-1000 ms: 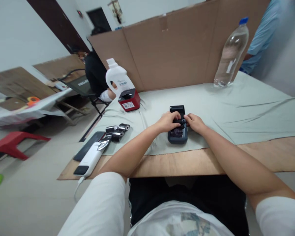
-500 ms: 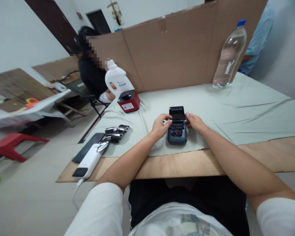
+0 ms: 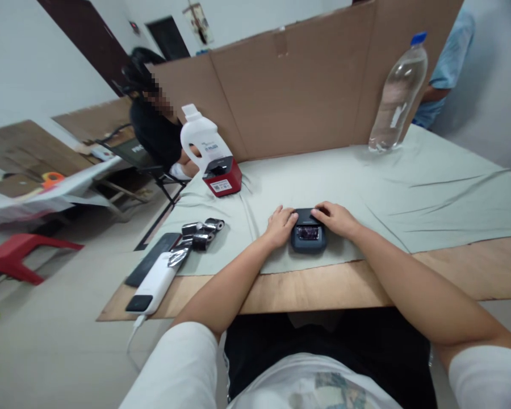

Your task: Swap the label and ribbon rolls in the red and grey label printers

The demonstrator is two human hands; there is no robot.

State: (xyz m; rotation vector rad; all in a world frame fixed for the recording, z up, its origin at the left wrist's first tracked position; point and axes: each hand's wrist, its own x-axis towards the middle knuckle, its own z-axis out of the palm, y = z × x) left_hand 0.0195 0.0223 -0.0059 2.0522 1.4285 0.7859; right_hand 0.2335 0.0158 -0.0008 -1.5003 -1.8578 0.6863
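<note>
A small dark grey portable thermal printer (image 3: 309,243) lies on the cloth in front of me, its lid down. Through the window in its front half a dark, shiny surface shows. My left hand (image 3: 280,225) grips the left side, with the thumb at the lid's edge. On the opposite side my right hand (image 3: 334,218) has its thumb on top of the lid and its fingers curled round the far right corner. The far edge of the printer is partly hidden by my fingers.
Left are several small black-wrapped rolls (image 3: 201,241), a white power bank (image 3: 156,284) with a cable, and a dark phone (image 3: 155,258). A red-and-black box (image 3: 223,177) and white jug (image 3: 206,139) stand farther back. A water bottle (image 3: 398,102) stands by the cardboard partition (image 3: 298,96). People sit beyond.
The printer's lid, raised half a second ago, has been folded down over the body. Both hands have shifted with it and now rest at the lid's sides.
</note>
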